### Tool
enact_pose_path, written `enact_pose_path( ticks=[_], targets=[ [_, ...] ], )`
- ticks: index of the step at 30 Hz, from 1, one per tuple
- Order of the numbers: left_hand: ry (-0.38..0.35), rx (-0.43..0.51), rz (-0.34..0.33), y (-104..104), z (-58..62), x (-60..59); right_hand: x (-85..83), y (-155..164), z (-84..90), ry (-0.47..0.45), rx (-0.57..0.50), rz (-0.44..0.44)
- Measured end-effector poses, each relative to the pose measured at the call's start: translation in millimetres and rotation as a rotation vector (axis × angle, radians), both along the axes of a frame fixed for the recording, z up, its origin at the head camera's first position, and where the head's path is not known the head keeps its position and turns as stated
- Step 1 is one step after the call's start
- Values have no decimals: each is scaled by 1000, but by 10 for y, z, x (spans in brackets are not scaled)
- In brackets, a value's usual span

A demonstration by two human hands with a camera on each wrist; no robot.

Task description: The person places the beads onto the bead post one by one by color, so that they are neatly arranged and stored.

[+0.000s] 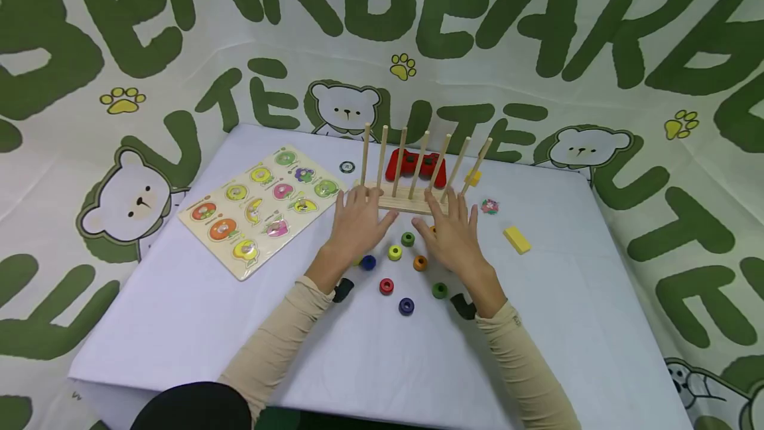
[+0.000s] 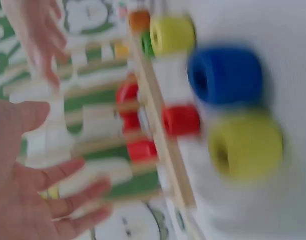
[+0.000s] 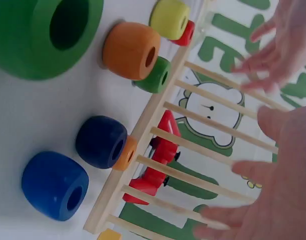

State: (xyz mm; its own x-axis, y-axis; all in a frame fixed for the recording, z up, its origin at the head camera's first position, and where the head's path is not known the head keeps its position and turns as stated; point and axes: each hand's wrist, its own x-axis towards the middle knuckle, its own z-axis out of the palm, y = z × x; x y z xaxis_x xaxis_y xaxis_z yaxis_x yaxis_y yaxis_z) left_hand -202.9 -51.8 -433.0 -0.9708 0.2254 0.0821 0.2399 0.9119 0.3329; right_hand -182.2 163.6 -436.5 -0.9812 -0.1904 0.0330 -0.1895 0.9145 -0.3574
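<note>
Biggest first: a printed cloth (image 1: 382, 58) of green letters and bears fills the top and sides of the frame. Below it spreads the white bench (image 1: 591, 324). Over to the left of centre, there's the fruit puzzle board (image 1: 266, 192), lying at a slant. And at upper centre stands the wooden rack (image 1: 406, 203), seven pegs up! In front, the left hand (image 1: 353, 225) and the right hand (image 1: 453, 237) have fingers extended and spread, near the base; I can't tell whether they touch it. Behind the pegs, a red game controller (image 1: 409, 163). Right of centre, a yellow block (image 1: 516, 239). Smallest now, the beads, scattered around mid-frame below the rack: green (image 1: 408, 243), yellow (image 1: 394, 257), orange (image 1: 420, 267), blue (image 1: 369, 265), red (image 1: 386, 290), another green (image 1: 440, 295) and, lowest of these, dark blue (image 1: 406, 312). An orange one sits partly hidden by the right hand.
</note>
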Motion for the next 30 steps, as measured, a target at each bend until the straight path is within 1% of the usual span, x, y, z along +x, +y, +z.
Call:
enact_pose_path(
  ticks=[2,3,5,6,8,10,12,13,15,18,22,25,27,28,30],
  targets=[
    [55,54,39,-169,13,-91,-7,-5,10,20,-23,45],
    [84,72,52,-256,10,-159,-11,-10,12,28,-31,71],
    [115,129,60,-421,-17,-315,-22,-27,5,34,-37,119],
    [113,163,52,-496,-41,-401,-27,-37,-9,29,-31,139],
    [73,218,15,-626,-114,-565,-34,-67,-44,6,-16,170],
    [-13,257,-35,-728,-204,-704,-37,-105,-87,-28,-1,194],
    [-102,258,-78,-813,-302,-810,-27,-150,-124,-59,16,213],
    [-135,248,-96,-848,-346,-850,-20,-176,-136,-70,19,227],
    [-170,227,-123,-906,-420,-915,-1,-234,-155,-77,27,262],
    [-177,206,-150,-951,-495,-976,28,-312,-182,-79,38,308],
    [-182,209,-178,-967,-516,-1010,39,-393,-213,-56,56,337],
    [-190,204,-193,-963,-538,-1021,17,-402,-192,-51,52,358],
    [-196,196,-202,-955,-566,-1026,-30,-385,-107,-56,27,372],
    [-199,190,-203,-958,-569,-1028,-70,-385,-25,-59,5,371],
    [-199,173,-215,-961,-580,-1035,-181,-391,201,-43,-47,364]
  ],
)
